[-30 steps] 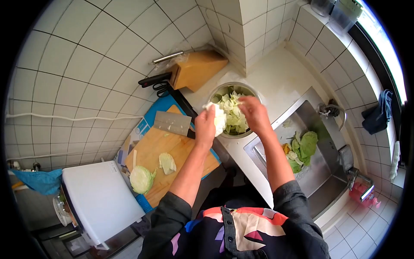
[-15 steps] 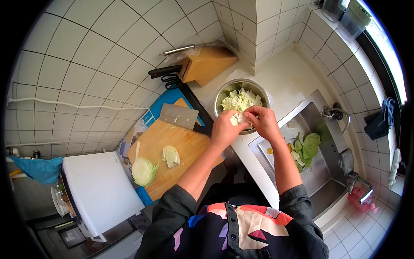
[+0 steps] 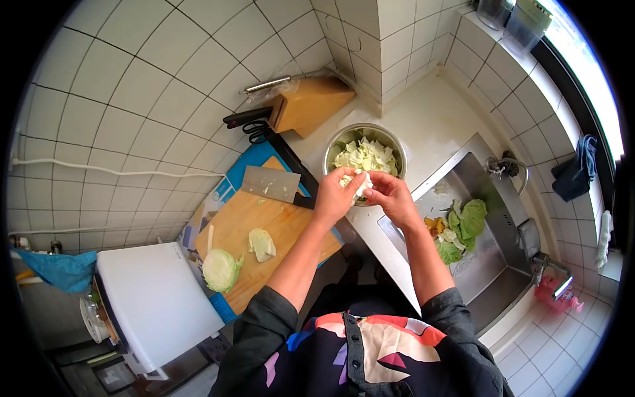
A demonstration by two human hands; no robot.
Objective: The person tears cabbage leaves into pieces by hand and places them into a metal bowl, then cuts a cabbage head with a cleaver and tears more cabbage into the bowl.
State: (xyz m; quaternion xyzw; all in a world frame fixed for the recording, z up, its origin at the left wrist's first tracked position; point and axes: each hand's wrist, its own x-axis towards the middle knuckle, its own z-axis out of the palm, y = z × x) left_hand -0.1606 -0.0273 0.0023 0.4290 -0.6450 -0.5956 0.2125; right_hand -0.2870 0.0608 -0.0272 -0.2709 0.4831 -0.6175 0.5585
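Observation:
Both of my hands hold a pale piece of cabbage (image 3: 361, 186) over the near rim of a steel bowl (image 3: 329, 153). My left hand (image 3: 336, 197) pinches it from the left, and my right hand (image 3: 395, 196) has its fingers and thumb on it from the right. Inside the bowl lie torn cabbage leaves (image 3: 368, 156). On the wooden cutting board (image 3: 278, 228) to the left are a cut half cabbage (image 3: 221, 270), a smaller cabbage chunk (image 3: 262, 245) and a cleaver (image 3: 271, 182), blade flat.
A wooden knife block (image 3: 307, 106) with black handles stands behind the board. On the right, the steel sink (image 3: 489, 278) holds green outer leaves (image 3: 471, 221) and scraps. A faucet (image 3: 552, 268) and a pink bottle (image 3: 555, 294) are beyond it. A white appliance (image 3: 155, 298) stands at left.
My hands have turned the cabbage piece, and more of its white side shows between my fingers. The whole view has shifted slightly.

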